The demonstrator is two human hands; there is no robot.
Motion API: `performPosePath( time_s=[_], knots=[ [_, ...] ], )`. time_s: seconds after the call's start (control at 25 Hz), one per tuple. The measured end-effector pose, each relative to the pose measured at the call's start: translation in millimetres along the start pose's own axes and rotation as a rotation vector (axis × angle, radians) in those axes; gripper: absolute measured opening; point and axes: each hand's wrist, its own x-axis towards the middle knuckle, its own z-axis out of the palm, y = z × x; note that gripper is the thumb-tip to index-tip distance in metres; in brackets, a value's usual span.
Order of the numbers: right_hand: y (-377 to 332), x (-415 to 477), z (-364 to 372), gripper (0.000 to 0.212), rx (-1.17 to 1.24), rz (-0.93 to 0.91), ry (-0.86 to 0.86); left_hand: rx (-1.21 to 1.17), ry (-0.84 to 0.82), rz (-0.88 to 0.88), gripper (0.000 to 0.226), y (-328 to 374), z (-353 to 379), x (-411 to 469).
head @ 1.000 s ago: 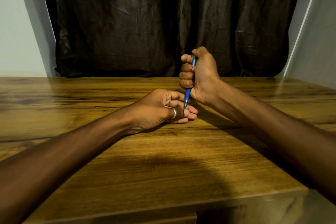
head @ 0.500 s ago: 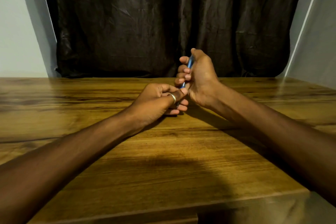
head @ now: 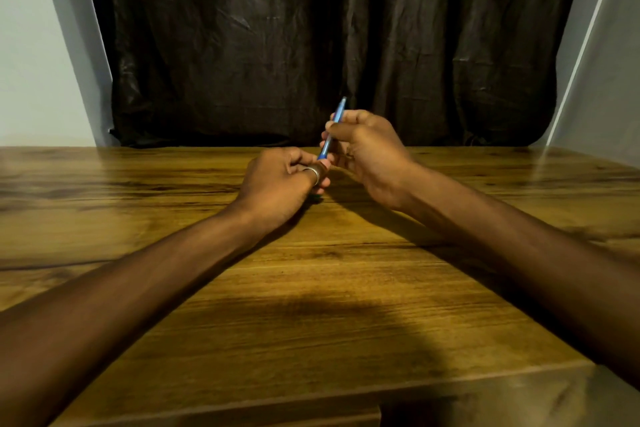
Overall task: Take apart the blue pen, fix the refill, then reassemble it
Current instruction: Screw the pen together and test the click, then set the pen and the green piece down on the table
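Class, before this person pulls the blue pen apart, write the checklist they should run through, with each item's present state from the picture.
1. Right hand grips the blue pen barrel: ok.
2. Left hand holds the pen's lower end: ok, fingertips close on it.
3. Pen still in one piece: cannot tell, the lower end is hidden by fingers.
4. Pen raised off the wooden table: ok, tilted, top end away.
5. Ring clear of the pen: ok.
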Motion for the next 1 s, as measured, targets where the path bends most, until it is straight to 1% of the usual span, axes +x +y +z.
performPosePath(
  time_s=[0.16, 0.2, 0.28, 0.36, 0.44, 0.48, 0.56, 0.64, 0.84, 0.92, 1.0],
  knots=[
    [3, 1, -2, 0.017, -0.037, -0.016, -0.008, 0.055, 0.02, 0.047, 0.014, -2, -3, 1],
    [3, 1, -2, 0.019, -0.042, -0.022, -0.008, 0.11, 0.025, 0.074, 0.016, -2, -5, 2],
    [2, 3, -6, 0.023, -0.054, -0.036, 0.014, 0.297, 0.045, 0.137, 0.026, -3, -9, 3],
    [2, 6, -12, 0.025, -0.168, -0.067, 0.044, 0.454, 0.063, 0.162, 0.033, -5, -13, 5],
    [3, 9, -16, 0.029, -0.308, -0.098, 0.069, 0.604, 0.041, 0.153, 0.028, -10, -18, 9],
    [4, 10, -17, 0.028, -0.36, -0.101, 0.083, 0.695, 0.024, 0.153, 0.024, -13, -20, 11],
    [5, 10, -18, 0.019, -0.492, -0.084, 0.093, 0.83, 0.012, 0.15, 0.022, -17, -25, 13],
    [6, 11, -20, 0.011, -0.684, -0.034, 0.048, 0.877, 0.024, 0.119, 0.022, -19, -29, 16],
    [14, 11, -25, 0.013, -1.082, 0.076, -0.113, 0.889, 0.007, 0.056, 0.015, -24, -29, 19],
    [15, 11, -25, 0.014, -1.171, 0.083, -0.146, 0.885, -0.008, 0.053, 0.013, -25, -28, 19],
    [17, 11, -26, 0.015, -1.196, 0.085, -0.164, 0.87, -0.022, 0.06, 0.011, -26, -27, 19]
  ],
)
